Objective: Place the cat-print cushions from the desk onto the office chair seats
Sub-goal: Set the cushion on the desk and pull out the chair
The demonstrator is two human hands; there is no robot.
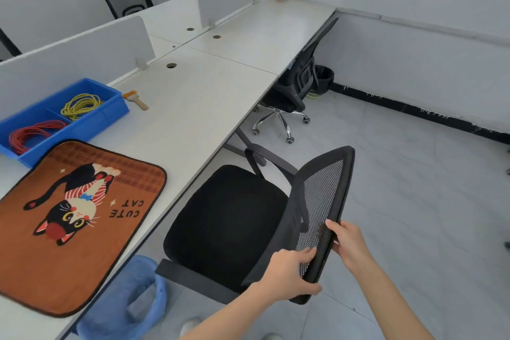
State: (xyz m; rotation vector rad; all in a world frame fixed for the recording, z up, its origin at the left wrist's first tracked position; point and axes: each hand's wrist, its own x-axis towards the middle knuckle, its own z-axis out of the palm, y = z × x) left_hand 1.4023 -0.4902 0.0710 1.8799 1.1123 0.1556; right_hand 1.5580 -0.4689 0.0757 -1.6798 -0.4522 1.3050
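Observation:
An orange-brown cat-print cushion [74,226] lies flat on the white desk [198,107] at the lower left, its edge reaching the desk's front edge. A black office chair stands beside the desk with a bare black seat [223,218]. Its mesh backrest [325,207] faces me. My left hand [287,276] grips the lower part of the backrest's top rim. My right hand [347,243] grips the same rim a little higher up.
A blue bin [110,116] with yellow and red wire coils sits behind the cushion. A small brush [136,99] lies beside it. A second black chair [292,91] is tucked in farther along. A blue-bagged wastebasket [129,298] stands under the desk edge. Grey floor lies open to the right.

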